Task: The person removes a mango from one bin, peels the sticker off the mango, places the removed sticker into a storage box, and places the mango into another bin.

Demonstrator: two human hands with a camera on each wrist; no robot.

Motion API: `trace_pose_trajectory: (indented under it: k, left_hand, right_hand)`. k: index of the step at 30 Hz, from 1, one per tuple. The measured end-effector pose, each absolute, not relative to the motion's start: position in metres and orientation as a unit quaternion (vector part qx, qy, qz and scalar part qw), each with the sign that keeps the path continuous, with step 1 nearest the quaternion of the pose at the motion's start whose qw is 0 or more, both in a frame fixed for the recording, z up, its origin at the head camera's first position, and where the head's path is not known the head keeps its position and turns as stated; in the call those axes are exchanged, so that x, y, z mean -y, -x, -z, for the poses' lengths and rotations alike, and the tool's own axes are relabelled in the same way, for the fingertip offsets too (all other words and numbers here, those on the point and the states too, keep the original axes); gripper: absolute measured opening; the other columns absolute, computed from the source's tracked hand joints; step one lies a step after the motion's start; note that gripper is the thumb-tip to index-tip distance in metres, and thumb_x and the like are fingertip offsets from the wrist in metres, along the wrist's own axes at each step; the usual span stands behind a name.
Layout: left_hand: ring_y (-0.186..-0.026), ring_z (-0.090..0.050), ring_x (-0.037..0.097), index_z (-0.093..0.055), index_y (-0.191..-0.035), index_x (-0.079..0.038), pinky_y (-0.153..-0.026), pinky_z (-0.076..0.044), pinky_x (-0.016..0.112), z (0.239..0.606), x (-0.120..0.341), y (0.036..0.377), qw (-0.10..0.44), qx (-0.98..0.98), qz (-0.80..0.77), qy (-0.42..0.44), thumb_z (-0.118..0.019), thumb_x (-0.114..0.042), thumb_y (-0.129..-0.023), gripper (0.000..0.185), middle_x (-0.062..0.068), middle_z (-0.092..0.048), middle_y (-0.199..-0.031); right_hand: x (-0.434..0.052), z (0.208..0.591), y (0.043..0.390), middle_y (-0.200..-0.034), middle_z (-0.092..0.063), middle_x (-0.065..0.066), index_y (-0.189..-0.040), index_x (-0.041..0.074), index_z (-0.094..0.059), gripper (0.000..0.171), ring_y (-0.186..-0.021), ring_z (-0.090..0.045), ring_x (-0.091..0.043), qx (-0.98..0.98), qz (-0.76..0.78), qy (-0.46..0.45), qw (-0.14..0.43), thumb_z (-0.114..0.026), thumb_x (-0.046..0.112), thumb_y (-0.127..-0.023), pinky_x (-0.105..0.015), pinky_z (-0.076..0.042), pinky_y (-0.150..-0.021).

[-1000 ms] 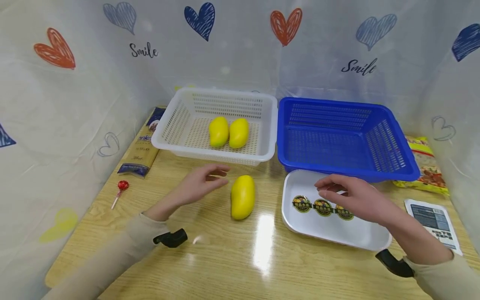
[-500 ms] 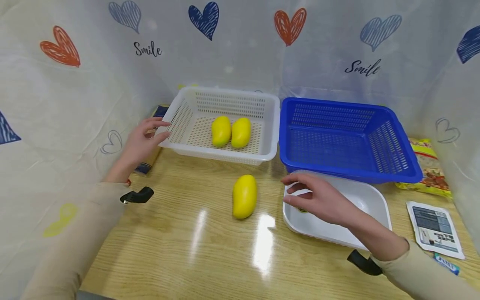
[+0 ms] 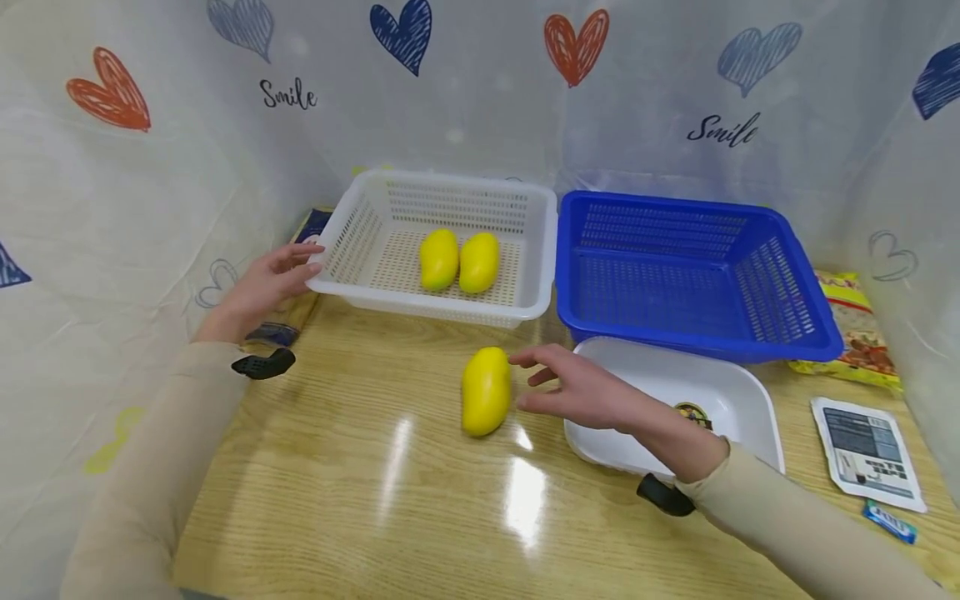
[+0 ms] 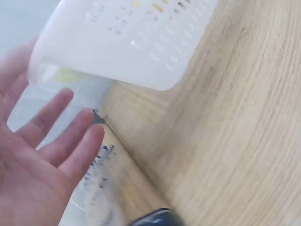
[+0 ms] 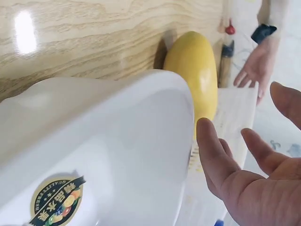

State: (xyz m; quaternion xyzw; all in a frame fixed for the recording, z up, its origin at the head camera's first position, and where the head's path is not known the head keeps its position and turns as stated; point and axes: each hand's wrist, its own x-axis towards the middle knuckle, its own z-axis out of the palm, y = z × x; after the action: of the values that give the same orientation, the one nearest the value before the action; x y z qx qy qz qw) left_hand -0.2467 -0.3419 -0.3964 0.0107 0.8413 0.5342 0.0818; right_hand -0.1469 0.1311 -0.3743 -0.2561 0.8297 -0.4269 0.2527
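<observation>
Your right hand (image 3: 581, 392) reaches out over the wooden table (image 3: 360, 500), fingers spread and relaxed, holding nothing; its fingertips are just beside the loose yellow mango (image 3: 486, 391) lying on the tabletop, and from the head view you cannot quite tell whether they touch its skin. Your left hand (image 3: 262, 287) is at the near-left corner of the white perforated plastic basket (image 3: 352, 242), fingers straight and resting against the rim rather than curled round it. Two more yellow mangoes (image 3: 457, 260) lie side by side in that basket, touching or nearly so. The blue perforated plastic basket (image 3: 795, 312) next to it has nothing in it. Behind your right wrist sits the shallow white plastic tray (image 3: 738, 392), with one round fruit sticker (image 3: 693, 414) showing; the wrist view shows it close up (image 5: 55, 201), and any others would be hidden by your arm. Judged from how things lie, the work looks barely begun: no mango shows a sticker, the blue basket has taken nothing, and three fruits remain to be handled, the loose one first. Off to the sides lie a pasta packet (image 3: 288, 321), a yellow snack bag (image 3: 847, 329) and a printed sachet (image 3: 866, 450).
</observation>
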Motion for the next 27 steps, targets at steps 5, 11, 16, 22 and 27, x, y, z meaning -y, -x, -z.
trace_pose_trajectory:
  k: [5, 11, 16, 22, 27]
  left_hand:
    - [-0.110, -0.055, 0.009, -0.046, -0.143, -0.013, -0.088, -0.050, 0.021, 0.408, 0.341, 0.248, 0.077, -0.749, -0.658, -0.030, -0.054, -0.022, -0.101, 0.044, 0.003, -0.043, -0.137]
    - [-0.111, -0.052, 0.010, -0.048, -0.141, -0.013, -0.085, -0.050, 0.020, 0.412, 0.342, 0.247, 0.067, -0.723, -0.687, -0.035, -0.052, -0.019, -0.102, 0.040, 0.001, -0.043, -0.135]
    - [-0.111, -0.052, 0.011, -0.050, -0.140, -0.014, -0.086, -0.051, 0.022, 0.413, 0.343, 0.248, 0.071, -0.711, -0.698, -0.037, -0.052, -0.017, -0.102, 0.038, 0.001, -0.044, -0.133]
    - [-0.111, -0.051, 0.012, -0.049, -0.140, -0.014, -0.087, -0.051, 0.023, 0.413, 0.343, 0.248, 0.072, -0.720, -0.690, -0.035, -0.052, -0.019, -0.102, 0.038, 0.001, -0.043, -0.132]
    - [-0.112, -0.052, 0.013, -0.048, -0.141, -0.013, -0.086, -0.051, 0.021, 0.411, 0.342, 0.248, 0.071, -0.733, -0.676, -0.033, -0.054, -0.021, -0.101, 0.041, 0.003, -0.043, -0.135]
  right_hand:
    - [-0.117, 0.376, 0.153, -0.142, -0.047, -0.013, -0.140, 0.008, -0.049, 0.054, -0.119, -0.056, -0.031, -0.841, 0.393, 0.267, 0.260, -0.067, 0.028, -0.093, -0.038, -0.052, -0.089]
    - [-0.098, 0.379, 0.166, -0.138, -0.053, -0.010, -0.137, 0.006, -0.053, 0.051, -0.116, -0.059, -0.027, -0.847, 0.383, 0.236, 0.283, -0.066, 0.028, -0.093, -0.036, -0.053, -0.086]
    - [-0.084, 0.387, 0.174, -0.137, -0.052, -0.013, -0.134, 0.006, -0.056, 0.048, -0.117, -0.057, -0.029, -0.859, 0.374, 0.216, 0.275, -0.068, 0.024, -0.091, -0.035, -0.053, -0.087]
    - [-0.068, 0.391, 0.178, -0.137, -0.051, -0.016, -0.132, 0.010, -0.058, 0.048, -0.123, -0.049, -0.032, -0.880, 0.306, 0.270, 0.245, -0.071, 0.021, -0.088, -0.043, -0.044, -0.099]
    - [-0.055, 0.393, 0.183, -0.138, -0.052, -0.014, -0.134, 0.011, -0.058, 0.050, -0.129, -0.043, -0.030, -0.881, 0.277, 0.300, 0.237, -0.071, 0.018, -0.087, -0.043, -0.039, -0.104]
